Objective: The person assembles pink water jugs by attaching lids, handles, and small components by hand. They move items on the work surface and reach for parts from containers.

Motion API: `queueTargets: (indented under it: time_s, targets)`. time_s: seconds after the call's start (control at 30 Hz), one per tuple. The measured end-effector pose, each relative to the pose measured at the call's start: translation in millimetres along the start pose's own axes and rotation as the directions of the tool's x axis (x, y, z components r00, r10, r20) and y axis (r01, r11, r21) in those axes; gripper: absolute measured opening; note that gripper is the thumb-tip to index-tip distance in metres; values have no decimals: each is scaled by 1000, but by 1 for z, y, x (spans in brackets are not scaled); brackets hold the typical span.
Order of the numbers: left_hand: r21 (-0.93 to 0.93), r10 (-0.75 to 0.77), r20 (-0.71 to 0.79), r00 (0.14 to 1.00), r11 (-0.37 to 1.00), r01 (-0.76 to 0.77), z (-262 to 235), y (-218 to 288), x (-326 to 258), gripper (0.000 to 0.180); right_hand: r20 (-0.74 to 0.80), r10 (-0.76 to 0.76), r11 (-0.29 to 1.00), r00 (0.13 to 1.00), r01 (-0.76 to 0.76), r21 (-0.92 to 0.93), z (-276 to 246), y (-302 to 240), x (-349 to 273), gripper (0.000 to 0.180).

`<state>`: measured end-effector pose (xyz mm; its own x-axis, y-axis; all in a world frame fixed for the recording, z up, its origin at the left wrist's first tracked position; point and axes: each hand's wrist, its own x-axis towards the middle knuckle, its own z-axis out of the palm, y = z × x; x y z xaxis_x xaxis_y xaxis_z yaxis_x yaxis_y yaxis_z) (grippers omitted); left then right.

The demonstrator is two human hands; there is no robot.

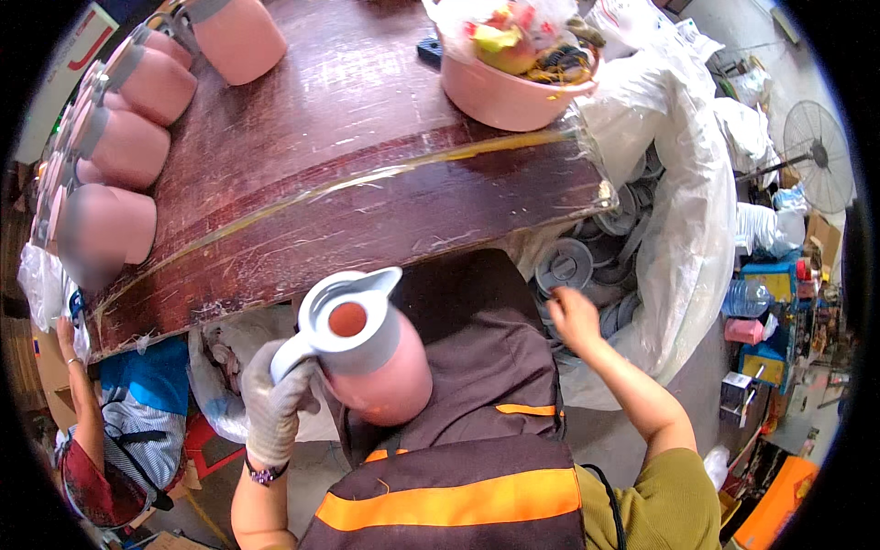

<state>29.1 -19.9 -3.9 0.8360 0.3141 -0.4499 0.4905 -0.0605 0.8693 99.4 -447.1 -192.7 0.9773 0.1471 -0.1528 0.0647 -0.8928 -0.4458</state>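
My left hand [275, 403], in a whitish knit glove, is wrapped round the grey handle of a pink vacuum jug [394, 371]. The jug tilts over my lap; its grey collar and spout face up, and the round mouth stands open with no lid on it. Bare, my right hand [576, 319] reaches into a clear plastic bag [692, 238] beside the table. Its bent fingers are at the near rim of a round grey lid [563, 266] and appear to pinch it. More grey lids [619, 213] lie heaped in the bag.
Several pink jugs [128, 142] line the left of the worn brown table [348, 156]. A pink tub [504, 96] of odds and ends stands near its right corner. At lower left is another person's arm [84, 394]. A standing fan [816, 156] is at far right.
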Motion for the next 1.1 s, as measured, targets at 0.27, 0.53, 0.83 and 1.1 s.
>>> queueTargets:
  time_s: [0.27,0.53,0.83,1.1]
  targets:
    - [281,187,321,928,917,-282,49,2,22,32,-266,162,974,950,-110,200,0,32,40,38]
    - [250,315,283,906,888,-386,40,-18,2,44,-97,-651,564,753,565,602,-53,-189,24,61]
    - [287,364,-345,865,918,-272,-112,-117,21,22,-143,-716,537,684,670,513,-55,-250,61,30]
    - [834,-156,-205,966,489,256,-113,-359,72,33,188,-871,492,455,822,286,-21,-318,42,31]
